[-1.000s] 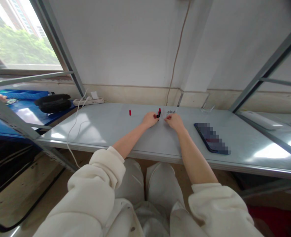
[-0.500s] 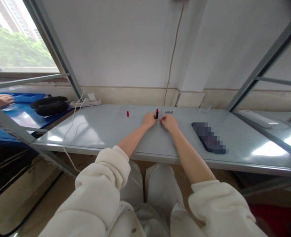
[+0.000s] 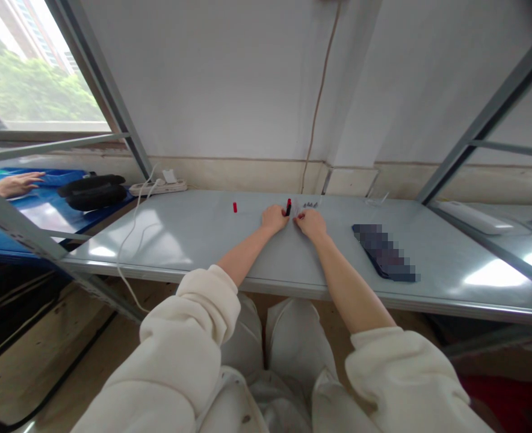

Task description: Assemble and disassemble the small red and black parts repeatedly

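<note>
My left hand [image 3: 275,219] is closed around a small black tube with a red top [image 3: 288,207], which stands nearly upright at its fingertips. Just to the right, my right hand [image 3: 310,224] has its fingers pinched together by a small red bit; what exactly they hold is too small to make out. A short red cylinder [image 3: 235,207] stands on the grey table [image 3: 221,240], left of my left hand. Beyond my right hand lie several small dark pieces [image 3: 310,205] on something clear.
A dark, pixelated flat object [image 3: 386,252] lies right of my right forearm. A white power strip [image 3: 157,187] with a cable sits at the back left. Beyond the left frame post are a black case [image 3: 93,192] and another person's hand [image 3: 18,184].
The other person's hand at the far left has shifted right, with its fingers more stretched. The black tube leans slightly more. My hands have kept nearly the same place on the table.
</note>
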Available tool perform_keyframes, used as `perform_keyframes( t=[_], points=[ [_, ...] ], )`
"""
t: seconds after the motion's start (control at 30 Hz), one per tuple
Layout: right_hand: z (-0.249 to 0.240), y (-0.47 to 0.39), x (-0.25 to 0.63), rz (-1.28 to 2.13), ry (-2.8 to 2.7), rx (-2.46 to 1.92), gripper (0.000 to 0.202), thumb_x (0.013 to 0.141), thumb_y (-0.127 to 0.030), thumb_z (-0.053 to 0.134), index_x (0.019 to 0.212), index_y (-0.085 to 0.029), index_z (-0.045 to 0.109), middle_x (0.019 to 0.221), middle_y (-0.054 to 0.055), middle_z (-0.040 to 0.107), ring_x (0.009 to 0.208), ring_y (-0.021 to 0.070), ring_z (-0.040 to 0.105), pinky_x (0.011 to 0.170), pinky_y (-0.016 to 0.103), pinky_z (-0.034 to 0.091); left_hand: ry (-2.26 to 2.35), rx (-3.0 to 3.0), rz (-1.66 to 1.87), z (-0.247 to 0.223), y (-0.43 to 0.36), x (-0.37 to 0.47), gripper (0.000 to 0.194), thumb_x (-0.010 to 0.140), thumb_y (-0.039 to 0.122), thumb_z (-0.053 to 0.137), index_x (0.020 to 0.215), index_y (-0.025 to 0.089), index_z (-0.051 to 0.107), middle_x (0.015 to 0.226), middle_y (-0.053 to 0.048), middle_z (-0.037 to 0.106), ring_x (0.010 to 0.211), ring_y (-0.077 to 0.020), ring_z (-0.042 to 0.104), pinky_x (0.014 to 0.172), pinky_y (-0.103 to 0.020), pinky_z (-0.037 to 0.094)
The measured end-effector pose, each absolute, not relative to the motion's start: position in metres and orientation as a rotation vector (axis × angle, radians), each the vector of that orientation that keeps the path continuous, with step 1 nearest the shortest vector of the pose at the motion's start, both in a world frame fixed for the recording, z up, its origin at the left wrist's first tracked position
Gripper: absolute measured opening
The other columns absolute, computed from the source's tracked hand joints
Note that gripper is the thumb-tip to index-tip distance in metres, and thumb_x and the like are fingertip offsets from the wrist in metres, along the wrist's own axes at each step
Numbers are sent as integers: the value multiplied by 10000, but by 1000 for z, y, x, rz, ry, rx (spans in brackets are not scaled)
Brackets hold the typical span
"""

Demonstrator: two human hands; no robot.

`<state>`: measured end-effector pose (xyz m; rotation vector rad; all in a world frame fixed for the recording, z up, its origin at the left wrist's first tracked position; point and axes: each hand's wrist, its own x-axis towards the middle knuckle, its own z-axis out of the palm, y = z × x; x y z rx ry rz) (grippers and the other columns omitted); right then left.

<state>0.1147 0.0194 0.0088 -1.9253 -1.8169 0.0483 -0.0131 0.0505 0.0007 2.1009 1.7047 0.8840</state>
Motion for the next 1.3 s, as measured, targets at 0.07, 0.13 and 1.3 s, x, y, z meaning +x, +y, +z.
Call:
perform_keyframes(
  t=[0.07, 0.13, 1.3],
  points=[
    [11, 18, 114, 70, -1817, -1945, 201, 747, -308, 573, 830, -167, 688, 863, 127, 660, 833, 223, 614, 693, 299, 455, 1709, 2121, 872, 1, 51, -13, 142, 670, 283, 615, 748, 175, 665, 845, -92, 663, 842, -228, 583, 777, -341, 426],
    [13, 18, 114, 89, -1818, -1970, 210, 748, -316, 572, 843, -171, 691, 884, 131, 660, 845, 231, 614, 700, 307, 456, 1718, 2134, 856, 1, 51, -13, 160, 673, 299, 610, 755, 172, 664, 850, -95, 662, 835, -230, 586, 766, -342, 427],
    [33, -7, 103, 65, -1946, -2065, 339, 815, -405, 479, 900, -120, 642, 944, 175, 638, 926, 284, 593, 702, 330, 437, 2224, 1895, 1077, 11, 26, -123, 326, 872, 247, 326, 1081, 145, 554, 1045, -175, 583, 957, -250, 565, 783, -345, 406]
  ],
)
